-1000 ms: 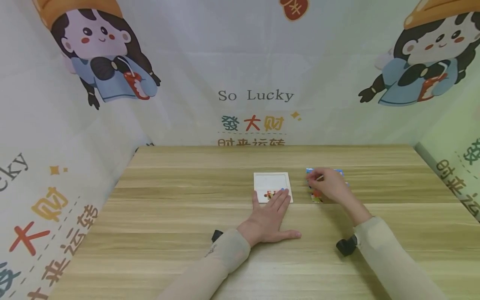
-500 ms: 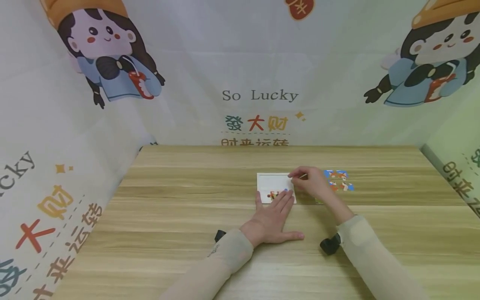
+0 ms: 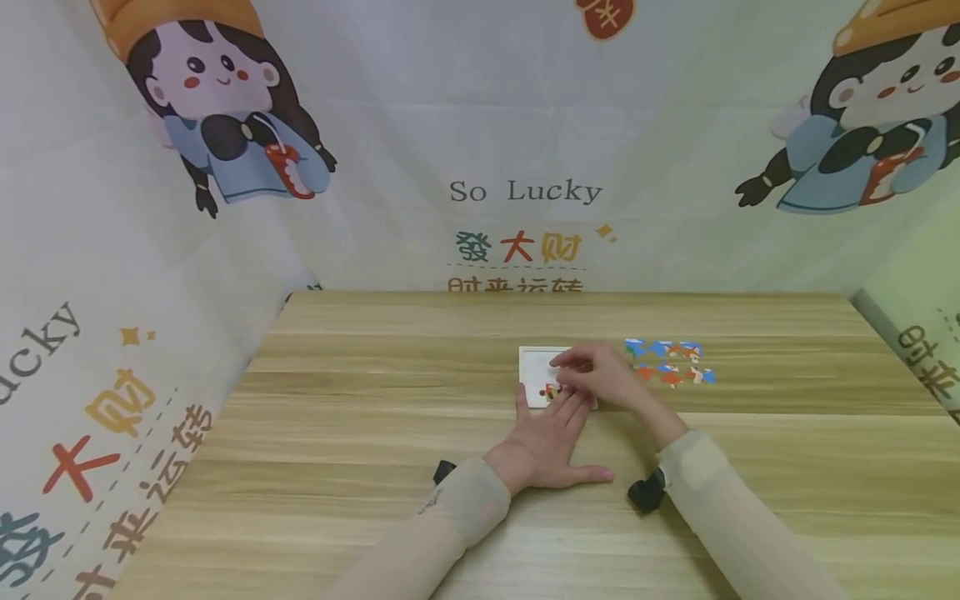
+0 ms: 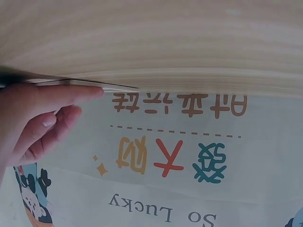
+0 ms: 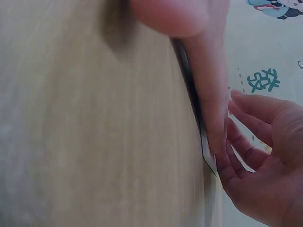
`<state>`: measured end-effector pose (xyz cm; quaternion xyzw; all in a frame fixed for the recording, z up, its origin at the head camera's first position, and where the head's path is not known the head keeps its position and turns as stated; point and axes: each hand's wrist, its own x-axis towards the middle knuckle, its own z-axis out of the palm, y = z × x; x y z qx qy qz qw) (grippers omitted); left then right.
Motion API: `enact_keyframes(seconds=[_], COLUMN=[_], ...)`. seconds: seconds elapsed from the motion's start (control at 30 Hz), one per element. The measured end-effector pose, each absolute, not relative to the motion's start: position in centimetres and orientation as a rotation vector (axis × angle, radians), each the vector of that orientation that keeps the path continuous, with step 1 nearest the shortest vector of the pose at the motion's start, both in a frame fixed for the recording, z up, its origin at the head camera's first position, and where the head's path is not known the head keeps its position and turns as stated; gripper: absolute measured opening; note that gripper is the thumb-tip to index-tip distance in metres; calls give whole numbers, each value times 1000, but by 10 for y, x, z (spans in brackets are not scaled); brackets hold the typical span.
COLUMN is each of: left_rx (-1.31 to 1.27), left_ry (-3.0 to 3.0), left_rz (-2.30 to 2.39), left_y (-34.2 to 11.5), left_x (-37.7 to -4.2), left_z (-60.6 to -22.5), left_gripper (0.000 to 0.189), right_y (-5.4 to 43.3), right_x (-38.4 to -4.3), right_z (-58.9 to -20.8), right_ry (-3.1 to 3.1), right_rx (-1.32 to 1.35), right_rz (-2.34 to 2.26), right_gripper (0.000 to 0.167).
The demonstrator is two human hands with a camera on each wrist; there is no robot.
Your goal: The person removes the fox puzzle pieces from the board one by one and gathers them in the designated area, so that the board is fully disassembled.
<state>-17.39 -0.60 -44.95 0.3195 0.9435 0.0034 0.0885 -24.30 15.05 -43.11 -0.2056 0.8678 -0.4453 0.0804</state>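
A white square puzzle tray [image 3: 531, 369] lies on the table, with a few coloured jigsaw pieces [image 3: 552, 390] set along its near edge. My left hand [image 3: 542, 446] rests flat with fingers spread, its fingertips over the tray's near edge and its thumb out to the right. Above the tray's right part is my right hand [image 3: 603, 375], thumb and forefinger pinching a puzzle piece that the fingers almost wholly hide. In the right wrist view, the right hand's finger [image 5: 210, 90] reaches past the tray edge towards the left hand [image 5: 272, 165].
Several loose puzzle pieces [image 3: 669, 377] in blue and orange lie in rows to the right of the tray. The wooden table [image 3: 360, 375] reaches back to a printed cloth [image 3: 390, 167]. A black wrist camera [image 3: 647, 493] sits under the right sleeve.
My right hand has moved left from the loose pieces to above the tray, uncovering the pieces. The left hand stays on the tray. The head view has shifted slightly.
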Motion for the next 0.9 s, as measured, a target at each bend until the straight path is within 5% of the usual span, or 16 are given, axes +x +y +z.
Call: enact_keyframes(seconds=[0.9], left_rx=[978], left_ry=[2829], left_rz=[28], left_y=[-6], left_x=[-173], left_z=[-447], left_gripper=[98], right_y=[138], right_x=[-249], right_z=[-431], right_ry=[2558], right_rx=[-605], right_rz=[-1214], right_gripper=[7])
